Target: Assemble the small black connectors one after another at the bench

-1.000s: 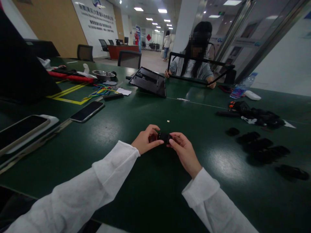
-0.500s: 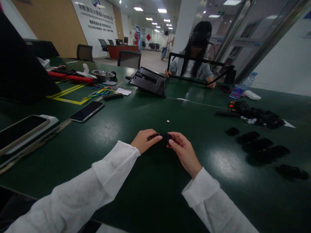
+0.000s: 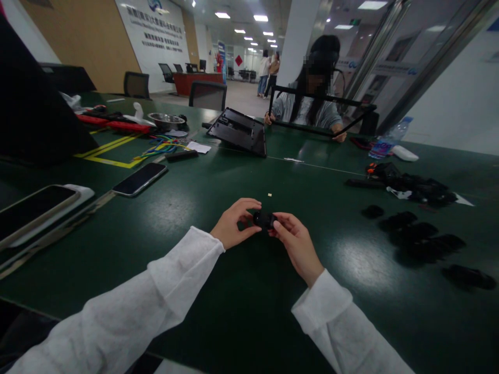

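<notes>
A small black part point(image 3: 264, 220) is held above the green table point(image 3: 218, 291), near the middle of the view. My right hand point(image 3: 297, 243) pinches its right end between thumb and fingers. On the other side, my left hand point(image 3: 235, 224) has its thumb and fingers parted around the left end of the part; whether a fingertip touches it is hard to tell. The part's finer details are too dark to make out. A tiny pale chip point(image 3: 270, 195) lies on the table just beyond the hands.
Several black parts point(image 3: 417, 231) and a dark pile point(image 3: 413, 182) lie right, near a bottle point(image 3: 390, 137). Phones point(image 3: 140, 179) lie left. Beyond are a black panel point(image 3: 237, 132), coloured wires point(image 3: 159, 145) and a person holding a black frame point(image 3: 304, 129).
My left thumb and fingers have spread apart, with the fingers lifting and the thumb lowering, so more of the black part shows. A second distant person has come into view.
</notes>
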